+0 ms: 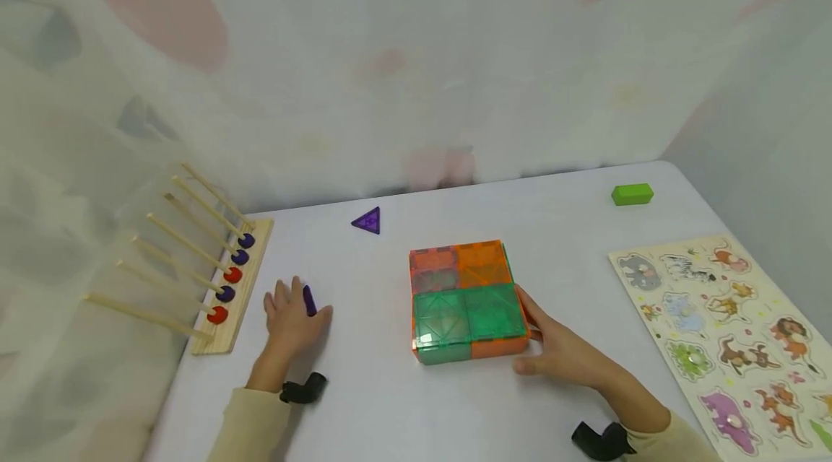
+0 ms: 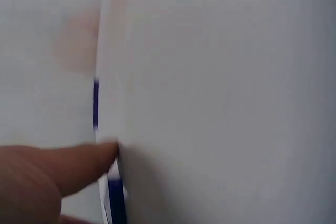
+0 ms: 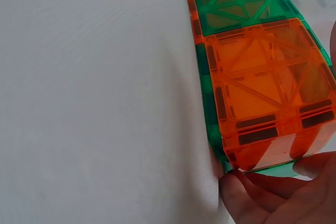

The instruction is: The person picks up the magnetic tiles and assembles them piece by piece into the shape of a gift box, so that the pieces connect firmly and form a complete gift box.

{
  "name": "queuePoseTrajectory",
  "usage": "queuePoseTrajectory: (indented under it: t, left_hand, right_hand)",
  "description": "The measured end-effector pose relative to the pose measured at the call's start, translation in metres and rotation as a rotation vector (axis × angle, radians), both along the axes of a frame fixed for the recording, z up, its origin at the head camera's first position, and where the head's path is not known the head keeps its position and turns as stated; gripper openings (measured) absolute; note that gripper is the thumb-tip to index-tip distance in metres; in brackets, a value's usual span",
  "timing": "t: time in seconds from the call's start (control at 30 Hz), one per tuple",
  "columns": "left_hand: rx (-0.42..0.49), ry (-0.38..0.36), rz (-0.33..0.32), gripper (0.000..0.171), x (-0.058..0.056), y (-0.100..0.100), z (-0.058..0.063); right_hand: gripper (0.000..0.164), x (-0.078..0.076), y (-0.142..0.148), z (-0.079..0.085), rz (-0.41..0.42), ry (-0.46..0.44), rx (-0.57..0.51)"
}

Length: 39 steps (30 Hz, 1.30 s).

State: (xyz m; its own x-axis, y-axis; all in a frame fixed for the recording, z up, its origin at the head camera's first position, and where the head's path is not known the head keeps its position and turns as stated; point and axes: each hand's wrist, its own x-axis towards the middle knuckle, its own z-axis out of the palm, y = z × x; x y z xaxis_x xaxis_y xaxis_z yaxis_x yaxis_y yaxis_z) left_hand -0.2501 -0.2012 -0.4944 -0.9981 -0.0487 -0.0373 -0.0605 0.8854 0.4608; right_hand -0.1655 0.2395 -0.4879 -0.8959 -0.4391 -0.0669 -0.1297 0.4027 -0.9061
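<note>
On the white table sits a flat box of translucent magnetic tiles (image 1: 468,301), with red, orange and green squares on top. My right hand (image 1: 564,351) is at its right side, fingers against the side wall and thumb apart in front. In the right wrist view, fingertips touch the lower edge of the tile box (image 3: 270,77). To the left, my left hand (image 1: 292,319) reaches low over the table with fingers spread. A purple tile (image 1: 310,300) lies between its thumb and index finger; I see no clear grip. Another purple triangle tile (image 1: 368,221) lies farther back.
A wooden peg rack (image 1: 243,289) with red and dark blue beads stands at the left edge. An animal knob puzzle board (image 1: 708,303) lies on the right. A green block (image 1: 632,194) sits at the back right. A patterned curtain (image 1: 416,72) hangs behind the table.
</note>
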Motion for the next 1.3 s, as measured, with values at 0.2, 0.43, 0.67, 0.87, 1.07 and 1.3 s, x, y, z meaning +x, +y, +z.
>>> queuePoseTrajectory:
  t: [0.2,0.43,0.67,0.87,1.07,1.3]
  left_hand:
    - [-0.064,-0.163,-0.083,0.072,0.0,-0.036,0.003]
    - [-0.087,-0.106,-0.087,0.06,0.002,-0.028,0.012]
    - [-0.098,-0.06,-0.197,0.047,-0.009,-0.013,0.018]
    - [0.034,0.134,-0.314,0.02,-0.006,0.019,0.039]
    - [0.233,0.282,-0.401,0.013,0.006,0.065,0.072]
    - [0.403,0.166,-0.6,0.009,0.001,0.123,0.098]
  right_hand:
    - [0.112,0.001,0.0,0.001,0.008,-0.023,0.0]
    - [0.113,0.003,0.002,0.002,-0.014,-0.008,0.003]
    - [0.11,0.004,0.001,-0.002,-0.005,-0.011,-0.017]
    - [0.11,0.004,-0.002,-0.003,-0.009,0.013,-0.015]
    - [0.11,0.005,-0.002,-0.002,-0.034,-0.019,-0.013]
    - [0.11,0.003,-0.002,-0.005,-0.017,-0.001,-0.026]
